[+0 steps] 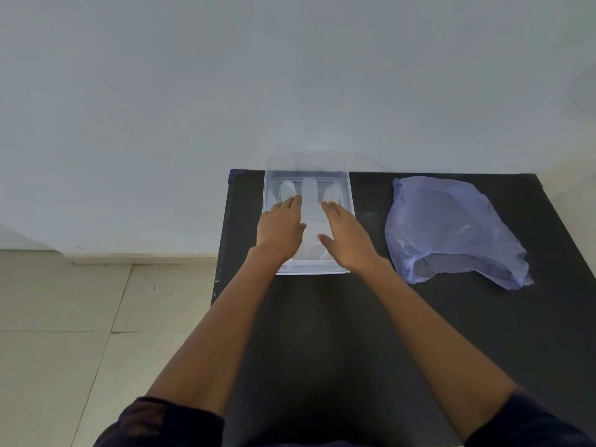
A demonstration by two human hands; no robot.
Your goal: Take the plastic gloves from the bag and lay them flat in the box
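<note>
A clear plastic box [346,191] stands at the far left of the black table. A translucent plastic glove [310,201] lies spread inside it, fingers pointing away from me. My left hand [280,230] rests flat, palm down, on the glove's left side. On the glove's right side my right hand [345,237] presses flat, fingers extended. Neither hand grips anything. A crumpled blue plastic bag [448,227] lies to the right of the box, its mouth facing me; I cannot see what it holds.
The box's clear lid [329,160] leans against the white wall behind it. The black table [371,317] ends at a left edge just beside the box, above a tiled floor [80,317].
</note>
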